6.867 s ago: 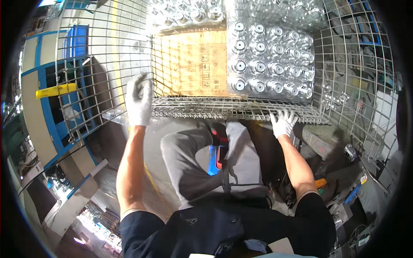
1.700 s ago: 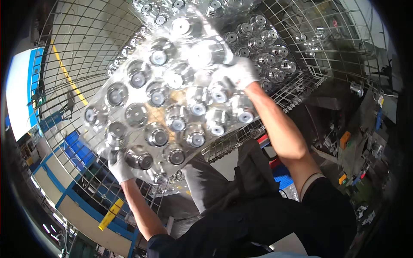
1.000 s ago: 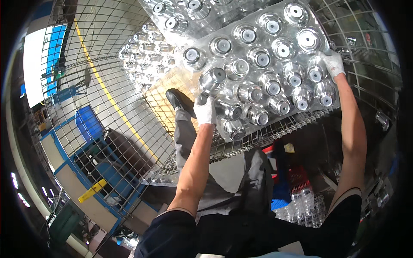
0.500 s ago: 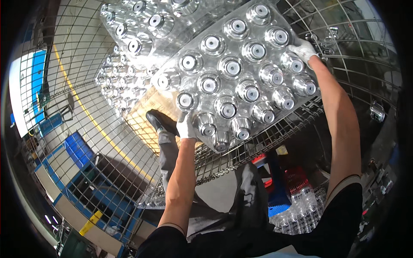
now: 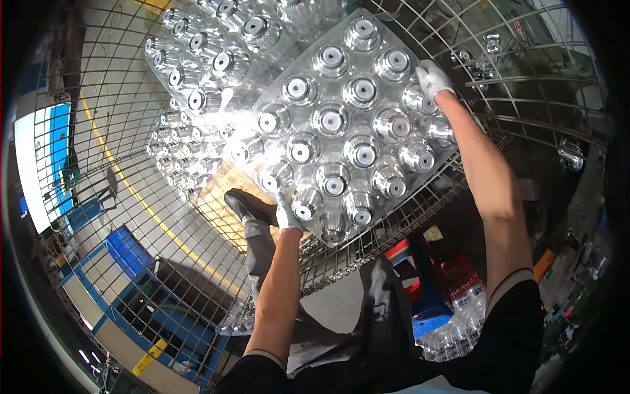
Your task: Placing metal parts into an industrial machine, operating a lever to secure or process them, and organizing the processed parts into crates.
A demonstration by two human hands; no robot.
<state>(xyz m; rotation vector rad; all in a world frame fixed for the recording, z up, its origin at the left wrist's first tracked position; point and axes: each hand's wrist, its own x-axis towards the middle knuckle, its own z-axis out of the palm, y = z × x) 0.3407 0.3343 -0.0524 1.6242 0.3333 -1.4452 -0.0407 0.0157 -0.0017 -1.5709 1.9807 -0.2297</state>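
Note:
A clear plastic tray [image 5: 330,89] carries rows of shiny silver metal cups [image 5: 331,121], each with a dark centre hole. It is tilted inside a wire mesh cage. My left hand [image 5: 287,214], in a white glove, grips its near-left edge, with the fingers partly hidden by the tray. My right hand [image 5: 434,80], also gloved, is closed over its right edge. Beyond the tray's left side stand stacked trays [image 5: 240,49] of similar cups, and a lower group of cups [image 5: 184,148] lies left of them. Bright glare hides where the trays meet.
My shoe [image 5: 248,207] rests on a brown board [image 5: 220,194] in the cage. Wire mesh [image 5: 374,246] runs along the near side and around the left. A blue bin [image 5: 128,249] is outside it; a red crate [image 5: 457,276] and more cups [image 5: 453,338] are below right.
The held tray has shifted left toward the stacked trays, and my right hand has moved left with it. Both hands keep their hold. The whole view has shifted slightly.

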